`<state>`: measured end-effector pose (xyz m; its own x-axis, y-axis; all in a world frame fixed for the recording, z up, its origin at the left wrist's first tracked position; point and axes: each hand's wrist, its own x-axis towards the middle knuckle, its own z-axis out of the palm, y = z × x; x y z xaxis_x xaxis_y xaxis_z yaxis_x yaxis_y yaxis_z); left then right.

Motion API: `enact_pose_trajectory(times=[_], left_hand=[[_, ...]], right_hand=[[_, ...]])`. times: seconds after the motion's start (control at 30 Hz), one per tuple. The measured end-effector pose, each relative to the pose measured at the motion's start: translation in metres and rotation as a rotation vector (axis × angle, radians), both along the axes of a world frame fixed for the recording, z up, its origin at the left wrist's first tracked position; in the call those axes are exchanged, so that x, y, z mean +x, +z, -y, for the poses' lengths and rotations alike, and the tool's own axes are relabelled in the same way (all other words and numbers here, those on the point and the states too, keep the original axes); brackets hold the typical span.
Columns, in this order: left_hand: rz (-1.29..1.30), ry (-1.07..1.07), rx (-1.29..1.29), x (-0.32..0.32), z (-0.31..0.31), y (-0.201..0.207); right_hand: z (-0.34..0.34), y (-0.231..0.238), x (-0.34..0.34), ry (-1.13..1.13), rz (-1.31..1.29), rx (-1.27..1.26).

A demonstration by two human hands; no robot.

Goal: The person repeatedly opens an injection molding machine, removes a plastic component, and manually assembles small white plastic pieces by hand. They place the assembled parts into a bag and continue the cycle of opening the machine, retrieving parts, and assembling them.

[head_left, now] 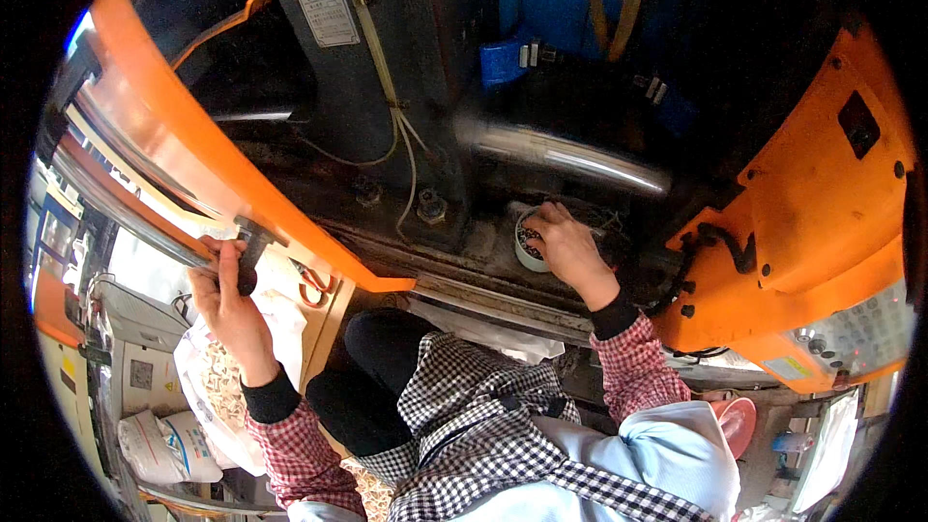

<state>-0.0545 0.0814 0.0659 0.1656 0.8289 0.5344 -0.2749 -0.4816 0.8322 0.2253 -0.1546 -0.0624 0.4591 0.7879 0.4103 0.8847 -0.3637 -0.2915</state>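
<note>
On the left, my left hand has its fingers wrapped at a black handle on the edge of an orange machine door. My right hand reaches into a pale round cup that stands on the dark, grimy machine bed. Small dark, speckled pieces show inside the cup. The fingertips are bent down among them and pressed together, and whatever they pinch is hidden.
A shiny metal bar crosses the machine beyond the cup. Another orange panel with buttons stands at the right. Orange-handled scissors and a white bag of small tan parts lie at the left.
</note>
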Motion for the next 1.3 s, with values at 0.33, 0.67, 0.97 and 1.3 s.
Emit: enact_pose_trajectory(times=[0.33,0.67,0.97,1.3], left_hand=[[-0.334,0.75,0.617,0.008,0.025,-0.003],[-0.07,-1.139,-0.905,0.16,0.133,-0.131],[0.096,-1.132,-1.297,0.202,0.135,-0.14],[0.138,-1.212,-1.183,0.183,0.115,-0.139]], right_hand=[[0.005,-0.007,0.011,0.013,-0.096,0.033],[0.019,0.022,0.019,0.12,-0.326,0.194],[0.017,0.028,0.009,0.194,-0.375,0.219],[0.025,0.019,0.013,-0.02,-0.305,0.126]])
